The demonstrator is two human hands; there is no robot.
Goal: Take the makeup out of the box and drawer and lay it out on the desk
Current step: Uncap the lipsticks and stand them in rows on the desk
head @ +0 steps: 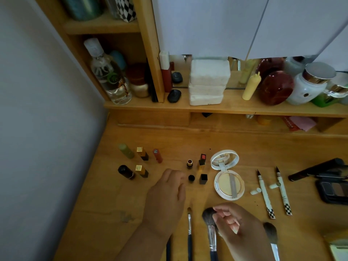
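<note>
The wooden desk surface [116, 210] is seen from above, with makeup laid out across it. At far left five capped tubes stand in two rows: a green tube [126, 151], two gold-and-black lipsticks [142, 153] and [141, 171], a red tube [157, 155] and a black tube [126, 172]. Near the centre two uncapped lipsticks are set upright, a round one [189, 164] and a square gold one [202, 162], each with its black cap [191, 178] just in front. To their right a white round cushion compact [227, 175] lies open, lid back. Further right two white eyeliner pens with checkered ends [265, 194] lie side by side, their small white caps [255, 191] beside them. A dark eyeshadow palette [331, 191] is at the right edge.

The left hand [166, 200] is held palm down over the surface near the round black cap, fingers loosely curled; nothing is seen in its grasp. The right hand [237, 221] is over the head of a large dark-bristled powder brush [211, 227]; its fingers are curled, but whether the brush is pinched cannot be told. A thin brown-tipped brush [189, 228] lies left of it, and another fluffy brush [271, 236] to the right.
</note>
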